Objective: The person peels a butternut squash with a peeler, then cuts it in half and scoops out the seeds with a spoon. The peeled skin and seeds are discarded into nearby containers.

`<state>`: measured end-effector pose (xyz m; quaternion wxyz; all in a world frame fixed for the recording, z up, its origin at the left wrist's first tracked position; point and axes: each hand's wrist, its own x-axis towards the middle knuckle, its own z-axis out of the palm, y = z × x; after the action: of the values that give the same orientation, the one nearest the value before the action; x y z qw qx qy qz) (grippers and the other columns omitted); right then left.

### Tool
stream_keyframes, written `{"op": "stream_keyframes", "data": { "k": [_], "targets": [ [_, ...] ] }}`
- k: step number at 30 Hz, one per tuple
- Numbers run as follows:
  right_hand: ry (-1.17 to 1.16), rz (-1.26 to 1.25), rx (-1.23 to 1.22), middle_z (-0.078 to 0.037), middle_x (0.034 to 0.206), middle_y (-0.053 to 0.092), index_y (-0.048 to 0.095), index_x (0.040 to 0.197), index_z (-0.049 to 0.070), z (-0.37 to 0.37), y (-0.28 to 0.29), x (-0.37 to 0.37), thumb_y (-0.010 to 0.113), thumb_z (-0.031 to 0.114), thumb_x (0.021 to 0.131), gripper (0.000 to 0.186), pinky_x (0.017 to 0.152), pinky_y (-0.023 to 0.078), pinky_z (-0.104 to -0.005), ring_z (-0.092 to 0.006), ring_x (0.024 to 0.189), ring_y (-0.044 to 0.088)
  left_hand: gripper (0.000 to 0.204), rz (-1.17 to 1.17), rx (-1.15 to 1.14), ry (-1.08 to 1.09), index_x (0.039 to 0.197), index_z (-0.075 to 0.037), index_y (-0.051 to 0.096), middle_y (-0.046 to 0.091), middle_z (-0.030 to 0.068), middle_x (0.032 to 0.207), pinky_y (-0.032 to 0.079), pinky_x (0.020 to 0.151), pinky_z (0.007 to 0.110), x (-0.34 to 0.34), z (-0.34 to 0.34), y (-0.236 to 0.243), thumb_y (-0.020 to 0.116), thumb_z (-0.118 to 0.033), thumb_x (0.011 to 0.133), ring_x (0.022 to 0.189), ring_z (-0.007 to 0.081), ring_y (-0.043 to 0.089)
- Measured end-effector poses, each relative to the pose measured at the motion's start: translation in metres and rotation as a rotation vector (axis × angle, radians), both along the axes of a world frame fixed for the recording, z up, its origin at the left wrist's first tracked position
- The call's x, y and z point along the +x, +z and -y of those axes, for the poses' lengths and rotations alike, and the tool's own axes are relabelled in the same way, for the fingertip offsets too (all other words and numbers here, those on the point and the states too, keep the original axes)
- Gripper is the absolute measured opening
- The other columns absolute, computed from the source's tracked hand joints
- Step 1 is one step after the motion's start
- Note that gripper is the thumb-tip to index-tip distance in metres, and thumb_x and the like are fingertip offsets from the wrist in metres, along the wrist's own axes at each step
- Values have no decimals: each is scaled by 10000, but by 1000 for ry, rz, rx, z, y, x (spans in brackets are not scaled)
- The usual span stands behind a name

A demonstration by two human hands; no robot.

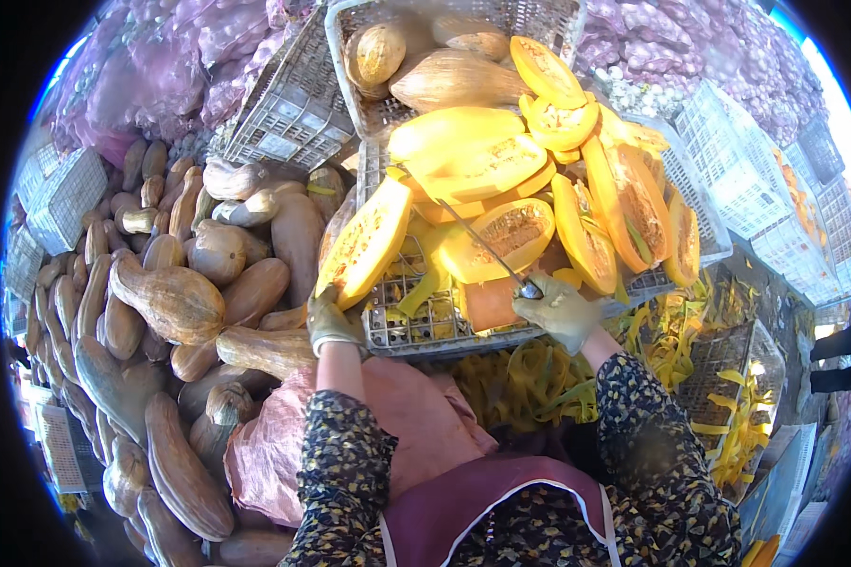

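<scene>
By the left grip, a peeled squash half is clamped at its lower end. By the right grip, the handle of a long thin knife is clamped; whether the blade touches the halves beneath it cannot be told. The squash half is placed at the left side of the crate, tilted, with its cut face turned upward. The step in hand is judged to be the working of cut halves with the knife, perhaps the clearing of seeds. For the next move, a steady hold would be called for, and the blade should be kept away from the left fingers. The flesh is seen as bright yellow, with an orange hollow in which stringy seeds are lodged.
</scene>
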<state>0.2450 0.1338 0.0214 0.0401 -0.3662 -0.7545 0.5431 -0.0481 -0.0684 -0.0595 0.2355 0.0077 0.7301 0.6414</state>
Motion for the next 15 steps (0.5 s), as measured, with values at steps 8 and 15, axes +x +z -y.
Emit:
{"op": "stream_keyframes", "data": {
  "k": [8,15],
  "targets": [
    [61,111,259,-108,773,616,615,924,32,22,9,-9,682,282,844,270,704,476,-357,-243,736,598,547,-646,-1395,-710,1400,-253,539,482,-52,1484,-31,1241,423,20,-100,27,643,-295,865,1448,87,309],
    [0,-21,374,-108,907,619,661,997,85,15,0,17,671,176,845,177,734,496,-371,-260,806,620,541,-810,-1624,-916,1341,-244,607,567,-32,1413,224,1164,466,-49,-170,53,596,-518,875,1368,121,452]
  ]
}}
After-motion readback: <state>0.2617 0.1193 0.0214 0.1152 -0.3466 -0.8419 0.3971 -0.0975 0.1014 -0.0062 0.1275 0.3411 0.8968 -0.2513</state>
